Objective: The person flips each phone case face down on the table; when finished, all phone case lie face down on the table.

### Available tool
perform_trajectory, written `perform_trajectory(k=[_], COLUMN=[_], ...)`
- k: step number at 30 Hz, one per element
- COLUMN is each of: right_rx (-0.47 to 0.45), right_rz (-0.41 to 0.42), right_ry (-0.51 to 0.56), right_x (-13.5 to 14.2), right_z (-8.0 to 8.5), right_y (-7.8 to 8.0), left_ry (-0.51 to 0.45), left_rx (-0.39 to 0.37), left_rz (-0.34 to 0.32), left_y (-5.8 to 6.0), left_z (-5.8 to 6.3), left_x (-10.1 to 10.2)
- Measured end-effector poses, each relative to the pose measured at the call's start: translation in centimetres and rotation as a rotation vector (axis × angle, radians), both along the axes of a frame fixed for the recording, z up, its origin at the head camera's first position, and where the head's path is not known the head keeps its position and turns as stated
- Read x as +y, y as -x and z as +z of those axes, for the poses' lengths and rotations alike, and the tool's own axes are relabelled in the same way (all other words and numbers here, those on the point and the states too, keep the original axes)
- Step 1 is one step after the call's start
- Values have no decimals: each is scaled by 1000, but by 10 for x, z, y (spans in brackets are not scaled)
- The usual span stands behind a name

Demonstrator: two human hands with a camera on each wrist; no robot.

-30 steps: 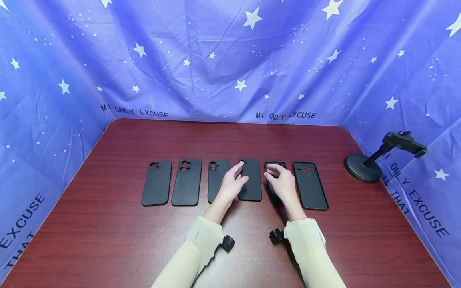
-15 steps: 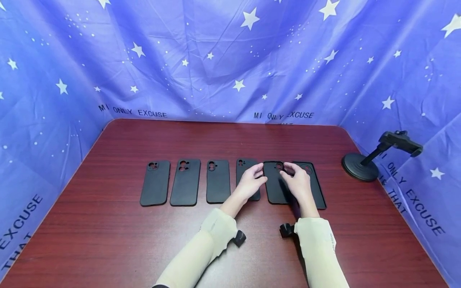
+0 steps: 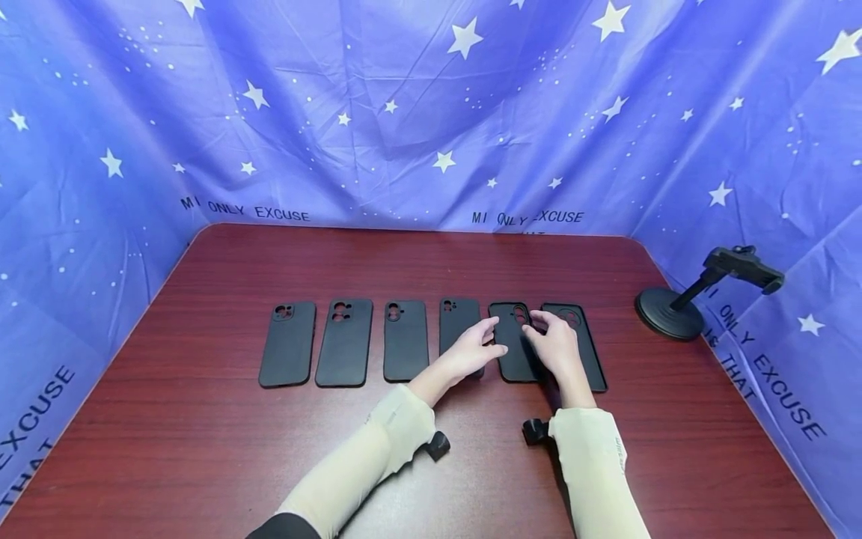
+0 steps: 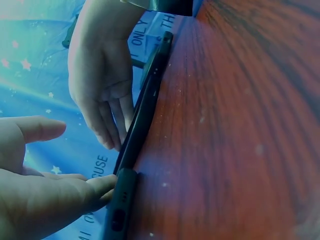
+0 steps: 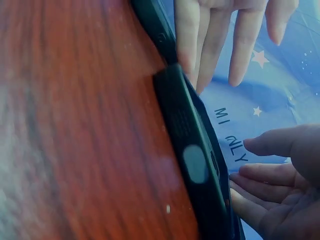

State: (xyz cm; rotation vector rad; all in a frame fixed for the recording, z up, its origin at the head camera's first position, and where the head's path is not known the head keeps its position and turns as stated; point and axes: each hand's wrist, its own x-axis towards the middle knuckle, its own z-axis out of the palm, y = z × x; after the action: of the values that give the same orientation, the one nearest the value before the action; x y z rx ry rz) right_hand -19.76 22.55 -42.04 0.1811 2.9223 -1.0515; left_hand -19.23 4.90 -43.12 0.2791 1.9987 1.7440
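Note:
Several black phone cases lie in a row on the table. One case (image 3: 513, 352), its hollow side up, lies between the two hands. My left hand (image 3: 471, 350) reaches over the neighbouring case (image 3: 460, 318), hiding part of it, with fingertips at the left edge of the hollow-side-up case. Thumb and fingers of that hand are spread apart. My right hand (image 3: 557, 348) has its fingers loosely bent at the right edge of the same case, overlapping the rightmost case (image 3: 591, 359). In the left wrist view, the right hand's fingers (image 4: 114, 122) point down beside the cases.
Three more cases lie to the left: the leftmost case (image 3: 288, 346), a second case (image 3: 345, 346) and a third case (image 3: 406, 343), backs up. A black phone stand (image 3: 670, 313) stands at the table's right edge. A starry blue curtain (image 3: 377, 165) surrounds the table (image 3: 404, 258).
Both hands have moved right. The right hand has left the top of the hollow-side-up case for its right edge, and the left hand has come to its left edge, its thumb and fingers spreading.

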Motion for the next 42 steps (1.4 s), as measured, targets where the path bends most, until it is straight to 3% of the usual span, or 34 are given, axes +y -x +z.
perform_trajectory(k=[6, 16, 23, 28, 37, 42], right_rx=[5, -22, -20, -37, 41, 35], right_rz=[-15, -42, -43, -32, -40, -30], right_ry=[36, 144, 181, 192, 86, 69], right_x=[0, -3, -3, -5, -7, -8], right_z=[-2, -3, -6, -7, -8, -7], right_y=[1, 3, 4, 4, 4, 2], left_ry=[-134, -325, -507, -557, -608, -604], left_rx=[-55, -71, -151, -183, -180, -177], left_rz=[10, 58, 143, 182, 185, 181], left_y=[4, 7, 8, 9, 11, 10], left_z=[-7, -14, -16, -18, -22, -21], left_x=[-3, -5, -5, -8, -10, -9])
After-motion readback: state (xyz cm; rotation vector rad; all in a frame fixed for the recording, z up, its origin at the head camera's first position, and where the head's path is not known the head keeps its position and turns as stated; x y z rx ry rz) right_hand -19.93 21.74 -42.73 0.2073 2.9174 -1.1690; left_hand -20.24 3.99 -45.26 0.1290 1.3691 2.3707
